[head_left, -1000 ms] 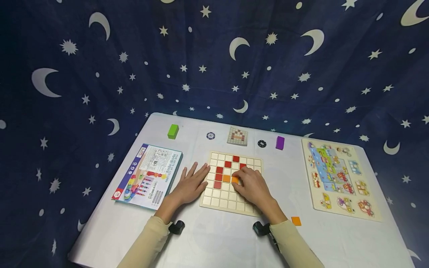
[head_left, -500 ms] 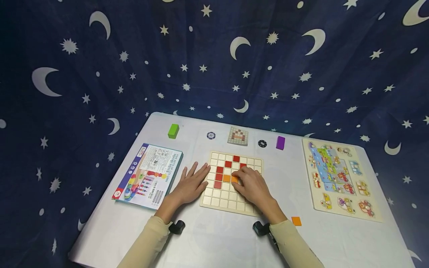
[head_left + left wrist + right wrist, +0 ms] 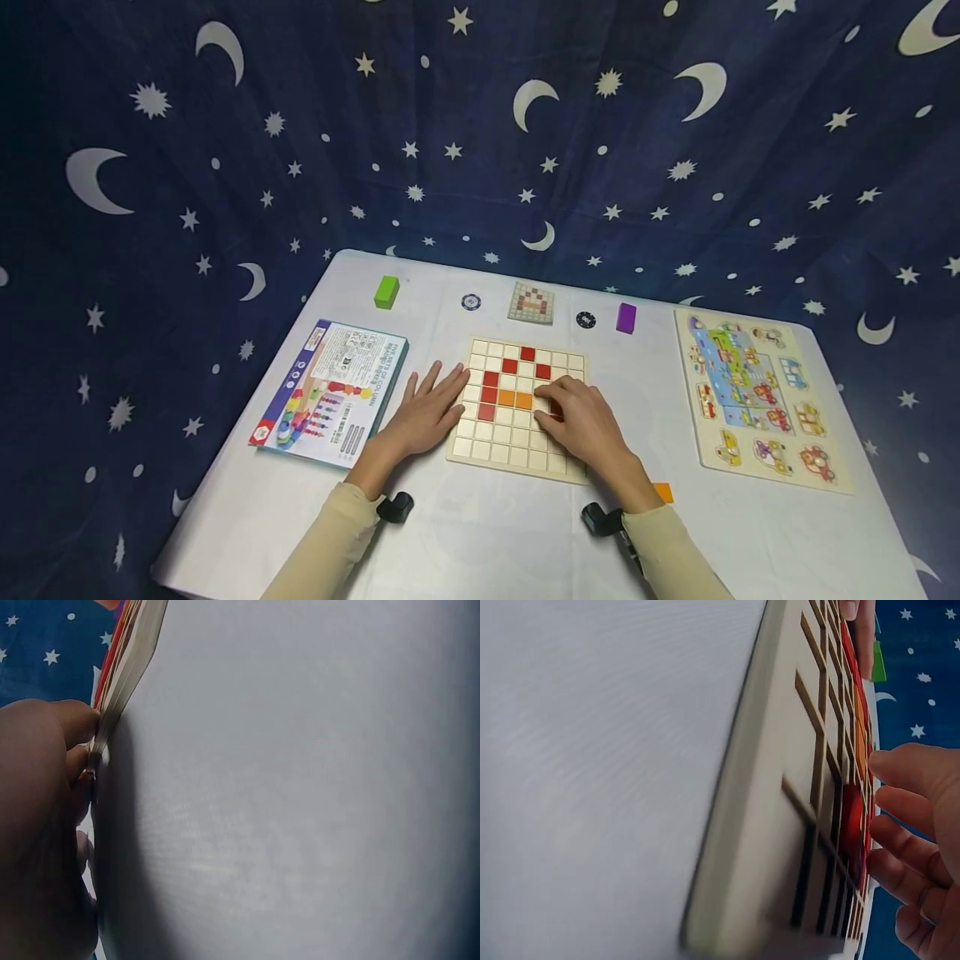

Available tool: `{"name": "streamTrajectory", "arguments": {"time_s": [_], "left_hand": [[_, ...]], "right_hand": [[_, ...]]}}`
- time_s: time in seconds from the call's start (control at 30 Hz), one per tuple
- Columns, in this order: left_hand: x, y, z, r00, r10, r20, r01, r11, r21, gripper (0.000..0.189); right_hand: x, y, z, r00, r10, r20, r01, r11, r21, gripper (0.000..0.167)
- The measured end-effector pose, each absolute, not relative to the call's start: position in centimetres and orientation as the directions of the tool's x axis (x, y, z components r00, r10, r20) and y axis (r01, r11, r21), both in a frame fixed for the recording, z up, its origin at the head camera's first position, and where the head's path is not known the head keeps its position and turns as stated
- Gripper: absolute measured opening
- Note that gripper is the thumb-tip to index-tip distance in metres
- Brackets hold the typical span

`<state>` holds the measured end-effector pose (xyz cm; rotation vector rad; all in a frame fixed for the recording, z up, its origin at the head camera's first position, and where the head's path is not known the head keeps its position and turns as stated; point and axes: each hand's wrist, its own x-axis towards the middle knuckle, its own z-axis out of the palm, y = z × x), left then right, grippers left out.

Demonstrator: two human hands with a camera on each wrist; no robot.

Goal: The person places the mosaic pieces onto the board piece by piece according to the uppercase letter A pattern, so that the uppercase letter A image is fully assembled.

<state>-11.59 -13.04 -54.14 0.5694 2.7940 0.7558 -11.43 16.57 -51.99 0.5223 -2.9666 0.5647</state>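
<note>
A wooden grid board (image 3: 498,454) lies in the middle of the table. Red tiles (image 3: 488,394) and two orange tiles (image 3: 515,400) sit in its squares. My left hand (image 3: 422,419) rests with straight fingers along the board's left edge, also seen in the left wrist view. Over the right part of the board is my right hand (image 3: 585,417), fingers loosely bent, with no tile visible between them. In the right wrist view its fingertips (image 3: 881,761) are close to the board's surface, and a red tile (image 3: 851,825) shows below them. That hand hides some squares.
A loose orange tile (image 3: 663,492) lies partly behind the right wrist. At left is a boxed set (image 3: 330,392), at right a picture puzzle (image 3: 817,433). Along the back stand a green block (image 3: 386,292), a pattern card (image 3: 531,303), a purple block (image 3: 626,317) and two round chips (image 3: 471,302).
My right hand has shifted right, off the right-hand orange tile, which now shows in full in its square. Its wrist now partly covers the loose orange tile. The left hand has stayed put.
</note>
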Motion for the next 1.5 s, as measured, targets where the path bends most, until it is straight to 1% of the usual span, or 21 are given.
{"name": "streamTrajectory", "arguments": {"time_s": [0.3,0.5,0.73,0.83,1.0,1.1,1.23,1.5], "left_hand": [[-11.6,-12.9,-54.4,-0.909,0.411,-0.067,0.321,0.793,0.518,0.06],[-11.5,-13.1,-54.5,-0.912,0.408,-0.046,0.321,0.779,0.539,0.06],[-11.9,-13.2,-54.7,-0.909,0.405,-0.096,0.306,0.806,0.506,0.062],[-11.9,-13.2,-54.7,-0.907,0.407,-0.11,0.3,0.806,0.51,0.062],[-11.9,-13.2,-54.6,-0.91,0.407,-0.084,0.308,0.796,0.52,0.061],[-11.8,-13.2,-54.5,-0.909,0.409,-0.082,0.312,0.797,0.518,0.061],[-11.8,-13.2,-54.4,-0.909,0.409,-0.087,0.31,0.799,0.516,0.061],[-11.7,-13.0,-54.5,-0.909,0.411,-0.071,0.318,0.792,0.521,0.061]], "right_hand": [[-9.3,20.2,-52.3,-0.953,-0.255,0.164,-0.299,0.878,-0.373,0.036],[-7.4,23.4,-52.5,-0.957,-0.231,0.178,-0.282,0.89,-0.357,0.039],[-5.3,26.6,-52.6,-0.972,-0.187,0.142,-0.224,0.918,-0.328,0.04],[-4.4,27.7,-52.5,-0.976,-0.18,0.121,-0.21,0.925,-0.318,0.041],[-2.9,29.2,-52.4,-0.977,-0.188,0.103,-0.211,0.929,-0.305,0.045],[-2.2,29.8,-52.3,-0.981,-0.182,0.072,-0.195,0.933,-0.301,0.046],[-1.3,30.5,-52.2,-0.983,-0.18,0.044,-0.185,0.941,-0.284,0.045],[-0.2,31.4,-52.2,-0.979,-0.195,0.058,-0.203,0.941,-0.272,0.04]]}}
